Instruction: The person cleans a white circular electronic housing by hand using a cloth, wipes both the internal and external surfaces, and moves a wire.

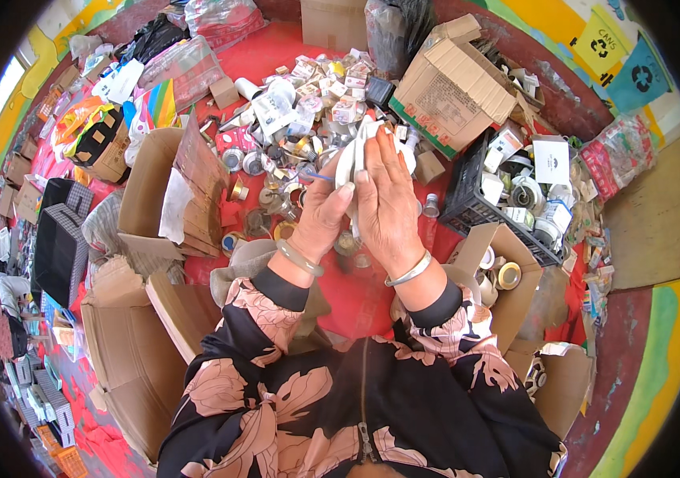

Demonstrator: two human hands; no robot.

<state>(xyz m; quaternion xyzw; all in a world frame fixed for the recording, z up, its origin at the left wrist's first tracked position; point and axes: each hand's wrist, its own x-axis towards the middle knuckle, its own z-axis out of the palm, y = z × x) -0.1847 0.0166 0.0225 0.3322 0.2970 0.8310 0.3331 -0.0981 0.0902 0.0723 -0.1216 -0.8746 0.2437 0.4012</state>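
My left hand (320, 215) and my right hand (389, 209) are raised together over a red ground sheet, with a white, flattish object (345, 169) between them. Its kind is hard to make out, since both palms and fingers cover most of it. My left thumb lies along its near side, and a thin blue strip (318, 176) sticks out beside that hand. The fingers of my right hand are stretched upward and press against the white object. Just beyond my hands spreads a heap of small boxes, lamp-like parts and round metal-rimmed pieces (300, 119).
At the right stands a black crate (467, 187) filled with boxes and white fittings. Nearer me, a cardboard box (499, 239) holds round pieces. A large carton (452, 92) leans behind the heap. Opened cartons (149, 171) stand on the left, with bags and baskets further out.
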